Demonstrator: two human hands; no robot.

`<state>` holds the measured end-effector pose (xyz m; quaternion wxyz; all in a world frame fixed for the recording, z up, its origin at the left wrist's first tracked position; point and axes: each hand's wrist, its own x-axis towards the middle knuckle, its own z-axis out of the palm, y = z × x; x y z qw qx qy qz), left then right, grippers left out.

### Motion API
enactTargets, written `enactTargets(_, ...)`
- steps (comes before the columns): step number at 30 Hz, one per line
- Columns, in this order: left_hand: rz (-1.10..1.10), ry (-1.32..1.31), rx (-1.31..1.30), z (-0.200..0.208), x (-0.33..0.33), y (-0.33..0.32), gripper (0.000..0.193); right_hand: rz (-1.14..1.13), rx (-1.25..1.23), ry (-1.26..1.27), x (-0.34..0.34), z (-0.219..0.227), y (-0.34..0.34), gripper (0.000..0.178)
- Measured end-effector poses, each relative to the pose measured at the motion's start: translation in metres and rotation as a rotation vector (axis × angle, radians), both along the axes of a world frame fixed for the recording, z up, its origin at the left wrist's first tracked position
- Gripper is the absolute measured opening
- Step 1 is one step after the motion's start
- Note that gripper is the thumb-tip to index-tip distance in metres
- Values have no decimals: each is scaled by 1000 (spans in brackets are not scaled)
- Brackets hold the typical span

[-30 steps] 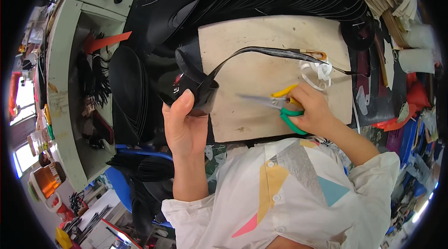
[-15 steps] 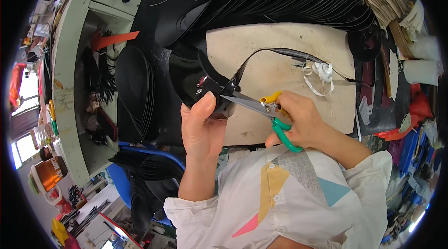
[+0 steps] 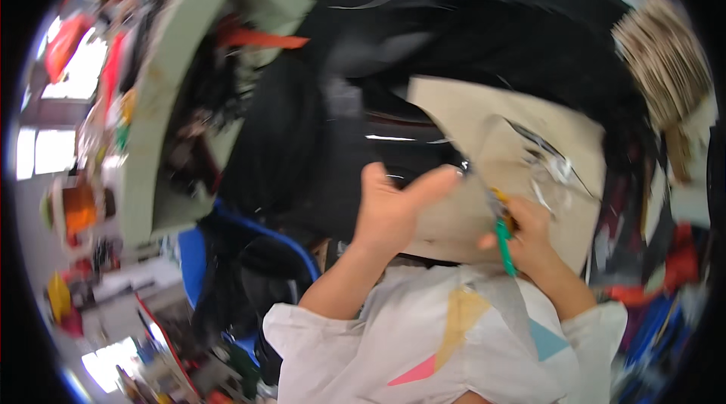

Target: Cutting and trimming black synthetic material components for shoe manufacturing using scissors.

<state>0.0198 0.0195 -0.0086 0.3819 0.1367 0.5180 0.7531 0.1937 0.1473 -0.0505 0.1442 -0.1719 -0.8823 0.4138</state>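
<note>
While left hand pinches glossy black leather piece steady, right hand grips green-handled scissors, blade by left fingertips, apparently for trimming.

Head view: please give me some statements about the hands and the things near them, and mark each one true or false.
1. The right hand holds scissors with green and yellow handles. True.
2. The left hand rests flat on the white shirt. False: it is raised against a black piece of material, thumb stretched toward the right.
3. A beige board lies behind the hands. True.
4. The chair at the lower left is red. False: the chair is blue.
5. The person wears a plain black shirt. False: the shirt is white with coloured triangles.
</note>
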Motion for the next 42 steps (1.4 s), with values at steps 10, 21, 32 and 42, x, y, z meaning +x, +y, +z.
enactTargets(10,-436,1623,-1204,-27,-171,-134,47,292,301,-213,1,28,-22,37)
enactTargets(21,-314,1698,-1108,-15,-135,-130,72,-285,706,62,-123,-35,74,18)
enactTargets(32,-77,852,-711,-27,-149,159,47,-85,199,278,-101,14,63,12)
enactTargets(42,-320,262,-467,-86,-146,195,42,-167,-344,778,1,103,127,15)
